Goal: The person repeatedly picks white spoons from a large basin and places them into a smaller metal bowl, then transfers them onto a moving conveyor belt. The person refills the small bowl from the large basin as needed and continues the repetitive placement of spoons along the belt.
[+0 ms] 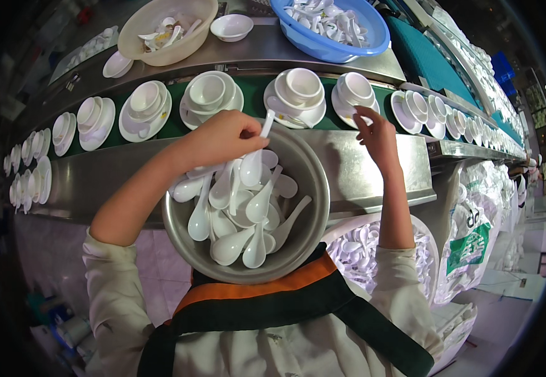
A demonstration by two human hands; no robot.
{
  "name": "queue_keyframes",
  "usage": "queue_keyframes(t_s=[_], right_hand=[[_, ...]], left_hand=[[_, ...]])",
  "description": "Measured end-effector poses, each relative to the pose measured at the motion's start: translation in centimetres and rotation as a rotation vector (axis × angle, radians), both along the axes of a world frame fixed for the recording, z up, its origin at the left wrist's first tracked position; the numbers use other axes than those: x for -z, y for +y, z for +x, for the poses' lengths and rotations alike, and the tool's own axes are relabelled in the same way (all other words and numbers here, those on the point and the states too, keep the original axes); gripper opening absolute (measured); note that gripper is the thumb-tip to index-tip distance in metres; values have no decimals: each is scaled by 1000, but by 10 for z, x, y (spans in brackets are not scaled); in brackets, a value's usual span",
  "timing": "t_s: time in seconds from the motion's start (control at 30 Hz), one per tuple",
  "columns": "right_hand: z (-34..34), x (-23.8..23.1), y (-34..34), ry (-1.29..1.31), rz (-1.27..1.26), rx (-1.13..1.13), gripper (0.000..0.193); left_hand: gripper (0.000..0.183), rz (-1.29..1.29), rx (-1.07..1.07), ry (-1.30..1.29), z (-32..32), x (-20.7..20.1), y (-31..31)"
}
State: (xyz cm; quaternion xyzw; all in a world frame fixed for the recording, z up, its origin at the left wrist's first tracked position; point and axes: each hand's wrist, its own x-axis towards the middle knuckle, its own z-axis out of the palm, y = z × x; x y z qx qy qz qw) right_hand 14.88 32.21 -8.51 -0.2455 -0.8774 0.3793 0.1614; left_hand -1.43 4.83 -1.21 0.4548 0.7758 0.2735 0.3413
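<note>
Green belt [255, 91] part-hidden; left hand [230, 135] covers spoon [251, 168] mid-handle.

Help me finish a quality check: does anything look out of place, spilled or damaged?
The cream basin at the upper left looks odd: yellowish and brownish bits lie among its white spoons, whereas the spoons in the metal bowl look clean. I can't tell what the bits are. No spill or breakage stands out.

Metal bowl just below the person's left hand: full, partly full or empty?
Partly full: the metal bowl holds a heap of white spoons, while its inner wall shows bare along the right side.
</note>
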Motion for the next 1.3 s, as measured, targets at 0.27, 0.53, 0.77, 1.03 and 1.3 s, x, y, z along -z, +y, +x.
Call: queue_keyframes(t_s=[0.27, 0.53, 0.77, 1.03, 1.3], right_hand=[[32, -24, -86, -166, -210, -542, 31], [59, -8, -139, -70, -459, -674, 34], [78, 18, -135, 32, 254, -729, 31], [61, 21, -150, 33, 423, -729, 28], [46, 21, -151, -44, 507, -824, 27]], left_hand=[[31, -113, 267, 588, 28, 30, -16], [18, -345, 163, 355, 8, 21, -73], [17, -215, -19, 303, -13, 27, -115], [20, -277, 3, 331, -18, 30, -115], [20, -255, 193, 312, -16, 33, -106]])
